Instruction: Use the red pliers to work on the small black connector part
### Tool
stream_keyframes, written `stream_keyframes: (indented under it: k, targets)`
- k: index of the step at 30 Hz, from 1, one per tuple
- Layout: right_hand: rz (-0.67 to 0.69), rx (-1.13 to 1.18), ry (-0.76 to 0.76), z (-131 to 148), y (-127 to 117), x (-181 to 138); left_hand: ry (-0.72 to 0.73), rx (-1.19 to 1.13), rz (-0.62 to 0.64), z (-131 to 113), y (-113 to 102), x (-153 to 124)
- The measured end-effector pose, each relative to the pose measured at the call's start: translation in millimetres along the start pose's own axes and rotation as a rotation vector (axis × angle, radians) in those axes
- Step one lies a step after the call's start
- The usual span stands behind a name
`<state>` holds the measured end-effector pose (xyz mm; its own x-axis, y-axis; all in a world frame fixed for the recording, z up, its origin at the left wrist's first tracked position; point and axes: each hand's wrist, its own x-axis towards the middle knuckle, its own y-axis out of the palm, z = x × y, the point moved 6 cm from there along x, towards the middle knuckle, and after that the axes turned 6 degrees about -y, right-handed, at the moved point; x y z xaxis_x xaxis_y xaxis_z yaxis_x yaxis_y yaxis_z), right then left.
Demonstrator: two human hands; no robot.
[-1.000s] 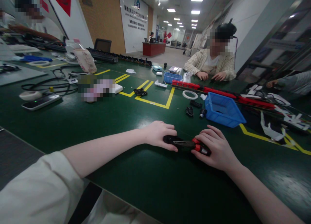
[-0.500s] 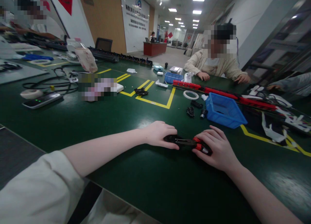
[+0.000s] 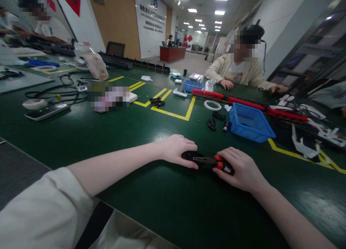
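My right hand [image 3: 241, 169] is closed round the red-and-black handles of a pair of pliers [image 3: 207, 160]. Their dark jaws point left and reach a small black part [image 3: 189, 155]. My left hand [image 3: 180, 150] pinches that part between thumb and fingers, so much of it is hidden and its kind is unclear. Both hands are just above the green table [image 3: 167, 202]. Beyond them lie several loose black parts [image 3: 212, 124] and a short black cylinder with a shiny end [image 3: 226, 126], beside a blue bin [image 3: 251, 123].
Long red strips [image 3: 245, 102] run behind the blue bin. A white ring of tape [image 3: 212, 105] and more black pieces [image 3: 157, 101] lie ahead. To the left are a phone-like device [image 3: 47, 111], black cables [image 3: 54, 92] and a bottle [image 3: 95, 64]. Across the table sits a person [image 3: 240, 67].
The fingers of my right hand have closed further round the pliers' handles. My left hand stays nearly still. The person across the table has moved a hand slightly to the right.
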<state>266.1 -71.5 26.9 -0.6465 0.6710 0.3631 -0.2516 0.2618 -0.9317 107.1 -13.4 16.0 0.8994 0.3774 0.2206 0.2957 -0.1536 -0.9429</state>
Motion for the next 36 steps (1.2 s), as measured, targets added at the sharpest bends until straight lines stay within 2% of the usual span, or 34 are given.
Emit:
stream_keyframes:
  k: [7, 25, 36]
  targets:
    - [-0.002, 0.005, 0.006, 0.6, 0.9, -1.1, 0.001, 0.008, 0.010, -0.9, 0.2, 1.8]
    - [-0.109, -0.088, -0.075, 5.9, -8.3, -0.1, 0.035, 0.027, 0.023, -4.7, -0.1, 1.4]
    - [-0.051, -0.031, -0.082, 1.9, -4.9, -0.1, 0.048, 0.021, 0.006, -3.7, 1.8, 0.6]
